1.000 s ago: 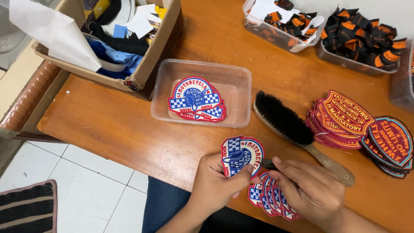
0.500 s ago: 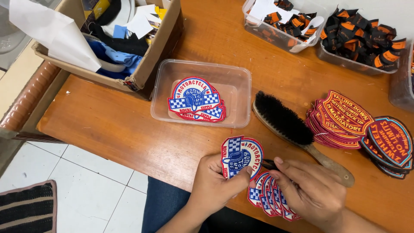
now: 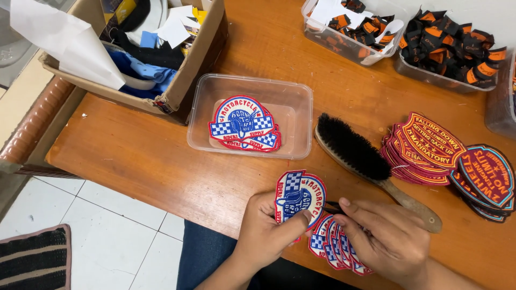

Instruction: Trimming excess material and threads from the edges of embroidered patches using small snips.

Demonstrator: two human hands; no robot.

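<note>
**stitchfan:** Left hand point(image 3: 266, 233) is pinched shut on one embroidered patch point(image 3: 299, 197), the red, white and blue one with checkered panels, thumb across its face near the lower edge. It's held up off the wooden table point(image 3: 134, 156), turned sideways. Right hand point(image 3: 389, 239) sits just at 3 o'clock of it, fingers curled around something thin and dark poking at the patch edge. Can't tell what that is, could be small snips.

**brushguy:** Where's everything else?

**stitchfan:** A fanned stack of matching patches point(image 3: 336, 249) lies under the right hand. More of them sit in a clear plastic tub point(image 3: 301, 110) at 12 o'clock. A black-bristled wooden brush point(image 3: 371, 161) lies at 2 o'clock, with maroon patches point(image 3: 427, 147) past it at 3.

**brushguy:** How would that patch handle?

**stitchfan:** My guess: very light, flat, a bit stiff from the dense stitching but still bendy. Not fragile, not slippery, since thread gives grip. I'd pinch it at the border like that, thumb on front, fingers behind, so the edge being worked stays clear.
</note>
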